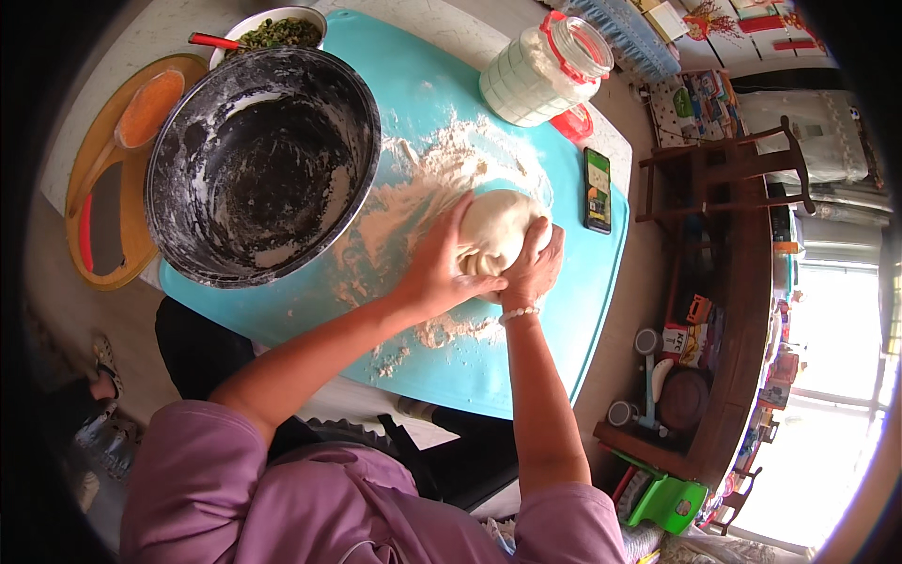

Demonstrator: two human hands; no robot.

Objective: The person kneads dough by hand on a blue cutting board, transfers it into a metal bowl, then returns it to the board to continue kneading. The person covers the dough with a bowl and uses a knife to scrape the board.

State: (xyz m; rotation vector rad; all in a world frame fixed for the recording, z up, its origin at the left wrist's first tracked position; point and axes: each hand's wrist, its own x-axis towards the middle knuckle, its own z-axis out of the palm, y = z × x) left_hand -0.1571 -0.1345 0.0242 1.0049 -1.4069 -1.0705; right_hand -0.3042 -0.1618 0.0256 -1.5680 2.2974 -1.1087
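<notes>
A pale, smooth ball of dough (499,224) sits on a turquoise mat (338,328), creased on the side towards me. My left hand (442,264) wraps its left side, the thumb lying along the front. Against its right and near side presses my right hand (534,266), with a beaded bracelet (519,314) on the wrist. Both hands hold the dough between them; its underside is hidden. Loose flour (451,166) is spread around and behind it. To the left, a large black bowl (261,169) stands with flour smeared over its inner wall.
A jar of flour (532,74) stands lidless at the back, by a red lid (572,123). A phone (597,190) lies on the right. Left are a white bowl of chopped filling (285,32), a wooden board (84,204), a red-edged scraper (102,222) and an orange-filled container (149,109).
</notes>
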